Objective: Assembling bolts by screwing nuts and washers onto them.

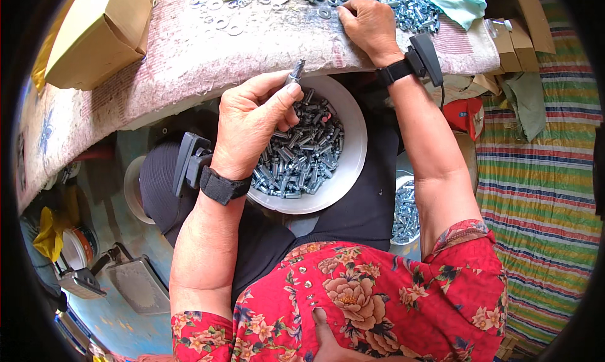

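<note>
Zinc-grey metal is what we have in both hands' reach: our left hand (252,125) is curled closed around a single bolt (295,72), pinching it between thumb and fingertips so that its threaded end sticks up above the knuckles. That bolt is held just over the far rim of a white bowl (353,141) resting on our lap, and the bowl is heaped with more of the same bolts (299,154). Our right hand (370,24) lies palm down on the cloth-covered bench (189,59) ahead of us, fingers bent and pressing among a pile of loose hardware (409,9); we cannot tell whether it has hold of any one piece. Flat washers (217,5) are scattered on the cloth to the left of that hand. A cardboard box (97,34) sits at the bench's left end, and a second bowl of bolts (406,210) shows beside our right forearm.
</note>
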`<action>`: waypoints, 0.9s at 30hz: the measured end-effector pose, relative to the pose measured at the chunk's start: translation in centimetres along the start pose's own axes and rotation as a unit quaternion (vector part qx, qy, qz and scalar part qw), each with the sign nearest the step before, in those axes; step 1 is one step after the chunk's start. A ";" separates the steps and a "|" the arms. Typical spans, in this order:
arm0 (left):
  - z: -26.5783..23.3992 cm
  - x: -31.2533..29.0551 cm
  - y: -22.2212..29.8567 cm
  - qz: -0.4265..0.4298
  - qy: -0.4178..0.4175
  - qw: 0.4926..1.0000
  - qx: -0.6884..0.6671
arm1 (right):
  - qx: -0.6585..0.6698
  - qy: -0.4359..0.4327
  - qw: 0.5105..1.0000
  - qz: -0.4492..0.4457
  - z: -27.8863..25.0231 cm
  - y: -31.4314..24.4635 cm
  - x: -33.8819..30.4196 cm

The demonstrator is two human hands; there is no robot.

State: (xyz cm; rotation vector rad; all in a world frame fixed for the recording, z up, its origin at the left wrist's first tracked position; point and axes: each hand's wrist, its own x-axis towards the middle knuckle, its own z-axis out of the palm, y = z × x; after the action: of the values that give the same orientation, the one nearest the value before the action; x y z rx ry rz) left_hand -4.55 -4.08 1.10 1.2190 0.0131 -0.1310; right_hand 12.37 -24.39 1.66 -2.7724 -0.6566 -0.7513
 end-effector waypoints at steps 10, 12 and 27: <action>-0.1 0.2 -0.1 -0.022 0.005 0.999 -0.023 | 0.047 -0.031 0.995 -0.077 -0.3 -2.2 0.0; -0.1 0.3 -0.1 -0.023 0.008 0.999 -0.020 | 0.064 -0.015 0.994 -0.088 -0.1 -2.3 -0.1; 0.3 1.7 0.2 0.010 -0.006 0.996 -0.094 | 0.269 0.126 0.942 -0.157 -4.6 -9.3 -3.4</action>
State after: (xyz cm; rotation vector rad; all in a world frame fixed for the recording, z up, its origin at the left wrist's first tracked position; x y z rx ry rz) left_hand -2.90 -4.41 1.29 1.0308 0.0030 -0.1163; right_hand 3.47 -18.77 4.49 -2.0613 -1.0777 -0.8159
